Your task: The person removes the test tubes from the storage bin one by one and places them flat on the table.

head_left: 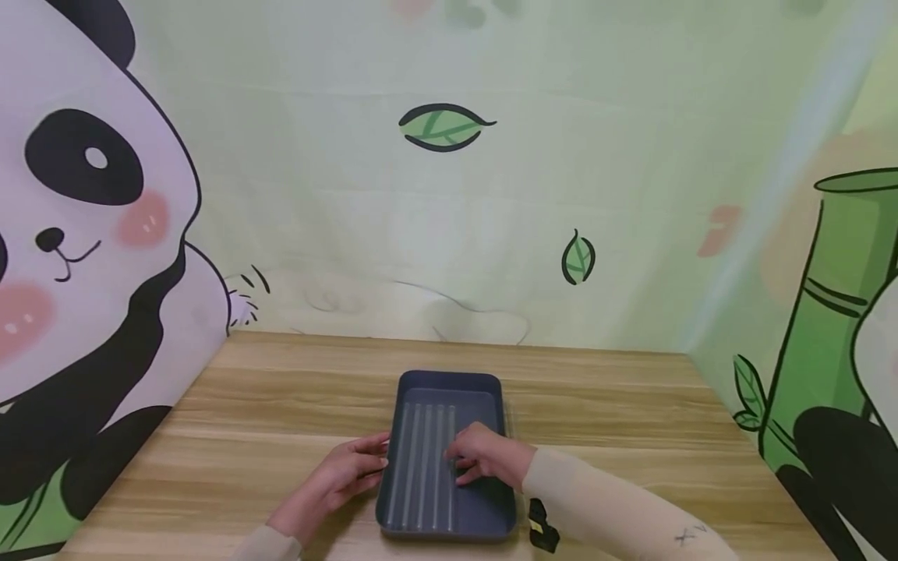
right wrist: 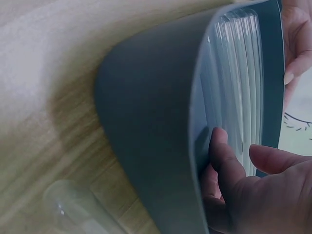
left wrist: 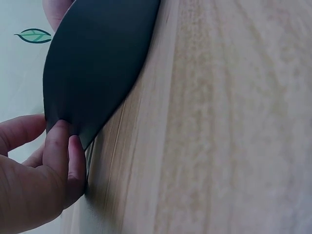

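Note:
A dark blue tray [head_left: 484, 514] lies lengthwise on the wooden table. Several clear tubes [head_left: 421, 467] lie side by side in its left half, close together. My left hand [head_left: 344, 471] touches the tray's left outer wall; in the left wrist view its fingers [left wrist: 57, 146] rest against that wall. Inside the tray, my right hand [head_left: 487, 452] is next to the rightmost tube. The right wrist view shows its thumb and index finger [right wrist: 224, 156] apart, with no tube pinched between them. Part of that hand is hidden behind the tray wall.
Outside the tray, a clear tube with a rounded end [right wrist: 80, 209] lies on the table in the right wrist view. A small black item [head_left: 540, 526] shows beside the right sleeve. Behind the wooden table [head_left: 281, 389] hangs a backdrop [head_left: 337, 195] printed with pandas and leaves.

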The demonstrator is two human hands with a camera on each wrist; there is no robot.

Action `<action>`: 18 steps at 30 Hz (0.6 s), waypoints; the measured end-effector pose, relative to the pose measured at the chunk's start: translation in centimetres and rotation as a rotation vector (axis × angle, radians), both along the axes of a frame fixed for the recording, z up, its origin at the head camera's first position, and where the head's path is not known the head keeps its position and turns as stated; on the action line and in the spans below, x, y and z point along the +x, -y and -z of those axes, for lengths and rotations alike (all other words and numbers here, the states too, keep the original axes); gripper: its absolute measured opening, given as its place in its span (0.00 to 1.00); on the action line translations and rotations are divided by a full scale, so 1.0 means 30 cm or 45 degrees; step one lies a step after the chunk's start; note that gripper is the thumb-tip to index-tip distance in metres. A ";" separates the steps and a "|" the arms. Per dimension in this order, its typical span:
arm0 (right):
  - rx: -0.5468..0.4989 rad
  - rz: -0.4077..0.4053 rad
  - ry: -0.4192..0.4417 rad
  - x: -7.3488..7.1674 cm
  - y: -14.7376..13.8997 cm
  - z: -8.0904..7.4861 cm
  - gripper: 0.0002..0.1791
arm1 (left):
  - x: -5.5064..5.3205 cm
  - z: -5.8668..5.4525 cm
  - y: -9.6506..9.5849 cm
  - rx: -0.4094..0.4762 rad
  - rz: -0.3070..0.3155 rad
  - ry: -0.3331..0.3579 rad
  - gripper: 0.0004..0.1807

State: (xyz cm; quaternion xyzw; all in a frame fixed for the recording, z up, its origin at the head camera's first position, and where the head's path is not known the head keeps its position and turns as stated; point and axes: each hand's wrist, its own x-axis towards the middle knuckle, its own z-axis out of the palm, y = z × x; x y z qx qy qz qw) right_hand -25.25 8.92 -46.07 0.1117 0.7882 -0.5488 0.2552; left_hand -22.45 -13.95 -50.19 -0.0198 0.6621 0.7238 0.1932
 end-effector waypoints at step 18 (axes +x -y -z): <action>0.017 0.012 -0.021 0.002 0.005 0.001 0.25 | -0.001 -0.011 -0.003 -0.026 -0.002 0.011 0.34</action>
